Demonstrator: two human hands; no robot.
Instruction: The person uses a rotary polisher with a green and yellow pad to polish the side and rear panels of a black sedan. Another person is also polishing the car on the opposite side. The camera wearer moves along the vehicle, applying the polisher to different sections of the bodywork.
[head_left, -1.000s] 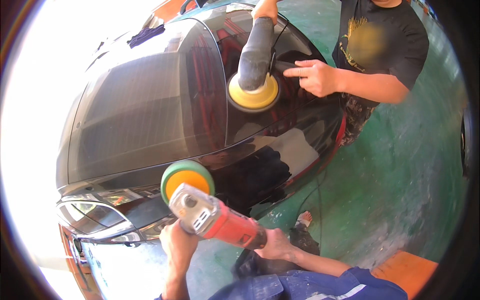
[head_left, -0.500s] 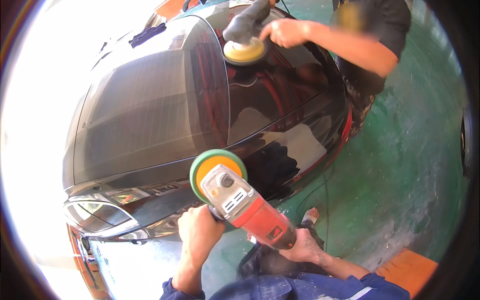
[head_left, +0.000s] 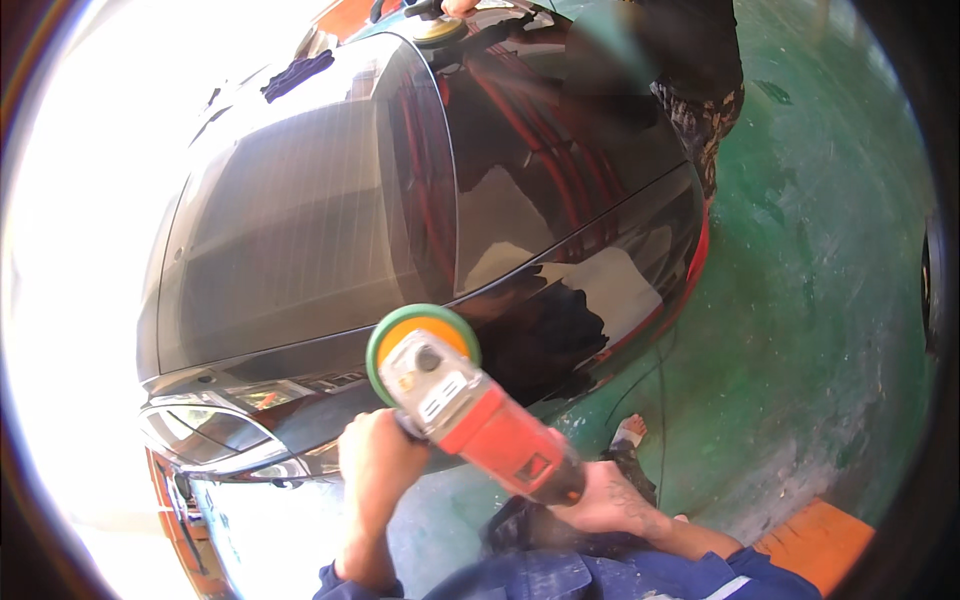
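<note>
Hands (head_left: pixel 375 465) on polisher (head_left: pixel 470 415), car (head_left: pixel 300 220) ahead

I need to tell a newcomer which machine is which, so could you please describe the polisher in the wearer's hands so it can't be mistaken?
Start at the black car and go to its near edge. The red polisher lies there, left hand beside its grey head, right hand at the tail. Its orange, green-rimmed pad sets it apart from the co-worker's yellow-padded machine.

Co-worker's polisher (head_left: pixel 438 28) cut off above
</note>
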